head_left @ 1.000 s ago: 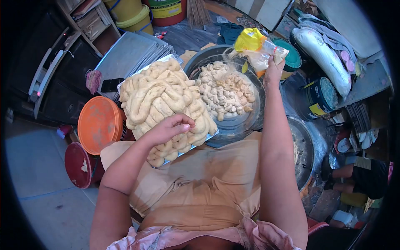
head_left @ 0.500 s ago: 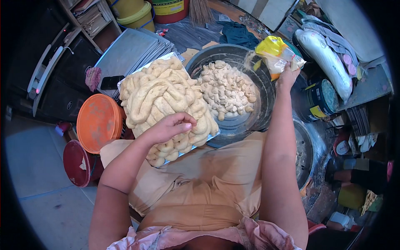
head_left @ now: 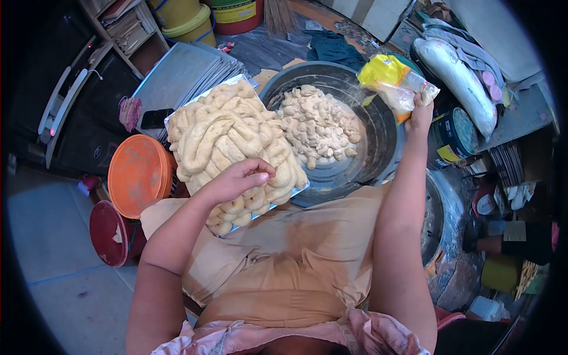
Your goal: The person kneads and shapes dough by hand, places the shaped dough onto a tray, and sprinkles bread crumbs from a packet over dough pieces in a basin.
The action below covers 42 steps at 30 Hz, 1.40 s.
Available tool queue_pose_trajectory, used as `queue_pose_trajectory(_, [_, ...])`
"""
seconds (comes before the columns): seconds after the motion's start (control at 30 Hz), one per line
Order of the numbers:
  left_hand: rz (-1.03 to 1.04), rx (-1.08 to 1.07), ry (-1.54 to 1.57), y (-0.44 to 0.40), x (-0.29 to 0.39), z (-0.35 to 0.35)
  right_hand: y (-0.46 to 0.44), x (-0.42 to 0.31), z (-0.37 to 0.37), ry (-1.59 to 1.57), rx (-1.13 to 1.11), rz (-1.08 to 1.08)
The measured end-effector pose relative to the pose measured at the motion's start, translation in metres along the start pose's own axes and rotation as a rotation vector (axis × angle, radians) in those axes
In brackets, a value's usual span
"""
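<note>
My right hand (head_left: 420,115) grips a yellow and clear plastic bag (head_left: 393,80) by one end, tilted above the right side of a large dark tub (head_left: 376,142). In the tub lies a heap of small pale dough pieces (head_left: 319,124), whitish as if floured. My left hand (head_left: 242,178), loosely curled with nothing in it, hovers over the near part of a tray (head_left: 266,212). Thick coiled strips of dough (head_left: 219,130) are piled on that tray, with rounded lumps along its near edge. Whether the left fingers touch the dough, I cannot tell.
An orange bucket (head_left: 136,174) and a dark red bucket (head_left: 107,234) stand at left. Stacked metal trays (head_left: 171,74) carry a phone (head_left: 155,118). At right are a dark pail (head_left: 452,139), a white sack (head_left: 461,83) and another dark basin (head_left: 435,219) partly behind my arm.
My right hand has moved slightly right and down with the bag, which hangs a little differently. My left hand stays nearly in place over the dough.
</note>
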<state>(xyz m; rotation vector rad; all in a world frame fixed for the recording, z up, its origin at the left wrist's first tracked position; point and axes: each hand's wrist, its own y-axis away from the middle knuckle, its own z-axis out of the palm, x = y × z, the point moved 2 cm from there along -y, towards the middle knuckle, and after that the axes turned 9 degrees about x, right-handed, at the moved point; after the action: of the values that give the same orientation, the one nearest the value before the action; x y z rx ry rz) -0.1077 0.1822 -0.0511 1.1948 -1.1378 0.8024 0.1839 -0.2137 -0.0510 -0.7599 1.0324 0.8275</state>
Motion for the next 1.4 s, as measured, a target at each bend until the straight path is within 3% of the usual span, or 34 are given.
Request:
queue_pose_trajectory(0.13, [0.019, -0.005, 0.021, 0.0, -0.005, 0.001, 0.0, -0.008, -0.033, 0.245, 0.06, 0.05])
queue_pose_trajectory(0.37, [0.036, 0.0, -0.03, 0.0, -0.006, 0.003, -0.015, -0.003, -0.079, 0.284, 0.075, 0.046])
queue_pose_trajectory(0.6, [0.062, -0.009, -0.011, 0.002, -0.002, 0.009, -0.01, -0.002, -0.086, 0.263, 0.161, 0.077])
queue_pose_trajectory(0.8, [0.035, 0.002, -0.001, 0.003, -0.003, 0.006, -0.009, -0.01, -0.095, 0.542, 0.145, 0.056])
queue_pose_trajectory(1.0, [0.032, -0.003, 0.017, 0.004, -0.002, 0.003, -0.016, -0.003, -0.102, 0.587, 0.151, 0.009])
queue_pose_trajectory(1.2, [0.044, 0.003, 0.013, 0.005, 0.001, 0.004, 0.002, -0.008, -0.078, 0.141, 0.276, 0.208])
queue_pose_trajectory(1.4, [0.05, 0.009, -0.023, 0.005, -0.002, 0.002, -0.012, 0.045, -0.082, -0.379, 0.358, 0.548])
